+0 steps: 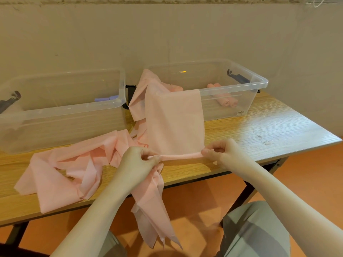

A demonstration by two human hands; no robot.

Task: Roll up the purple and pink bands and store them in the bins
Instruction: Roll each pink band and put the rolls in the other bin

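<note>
Both hands pinch the rolled edge of a pink band at the desk's near edge.

The left hand (138,160) and right hand (221,151) each pinch an end of the pink band (176,123), which drapes from the right bin (259,84) onto the desk (259,130); finished pink rolls (227,102) lie inside it.

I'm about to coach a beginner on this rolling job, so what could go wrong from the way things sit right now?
1. The pink band being rolled is draped over the right bin's rim; pulling might tug the bin.
2. The left hand and right hand pinch only a thin started roll, which could slip loose or roll crooked.
3. Other pink bands hang off the table edge and may slide down.
</note>
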